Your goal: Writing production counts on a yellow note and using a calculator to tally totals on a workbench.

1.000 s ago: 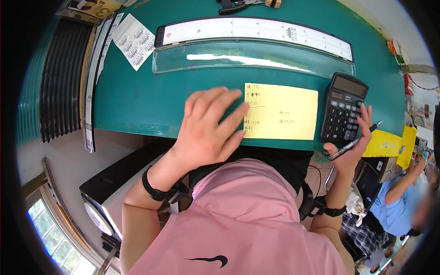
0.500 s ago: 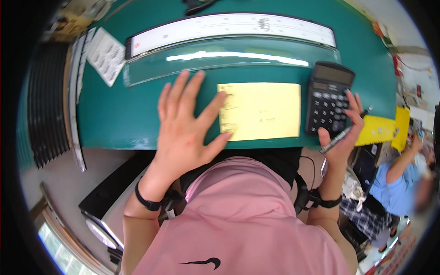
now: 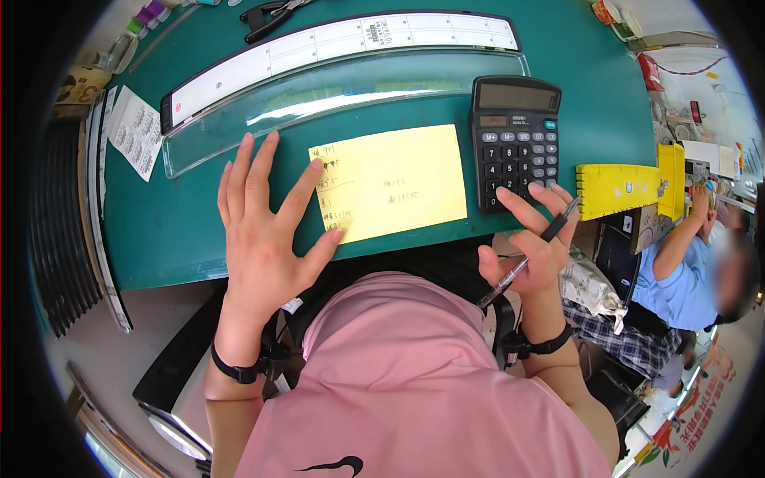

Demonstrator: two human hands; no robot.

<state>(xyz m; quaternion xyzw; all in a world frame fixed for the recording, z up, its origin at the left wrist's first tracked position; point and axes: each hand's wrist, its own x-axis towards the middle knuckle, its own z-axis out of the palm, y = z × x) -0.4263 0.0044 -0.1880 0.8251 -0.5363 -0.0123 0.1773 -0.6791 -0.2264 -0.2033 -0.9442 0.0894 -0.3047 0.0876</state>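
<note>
A sheet of yellow paper [image 3: 398, 191] with handwriting lies on the green table. My left hand [image 3: 267, 243] rests with fingers spread, its thumb and index fingertips on the sheet's left edge. Just right of the paper sits a black calculator [image 3: 514, 135], its display tilted up at the far end. At the near end of its keypad is my right hand [image 3: 538, 251], one fingertip over the lowest keys; whether it presses one I cannot tell. A pen [image 3: 505, 283] with a clear barrel and dark grip slants through that hand's curled fingers, its tip toward me.
Beyond the paper lie a clear plastic strip [image 3: 335, 95] and a long white chart [image 3: 343, 44]. Pliers [image 3: 275, 17] are at the far edge, a printed sheet [image 3: 137, 131] at the left. A yellow stand [image 3: 617, 191] borders the right side, with a person in blue [image 3: 677, 279] beyond.
My right hand has moved from the calculator's right side to its near edge, still with the pen. My left hand stays on the paper. The whole view has shifted and turned slightly.
</note>
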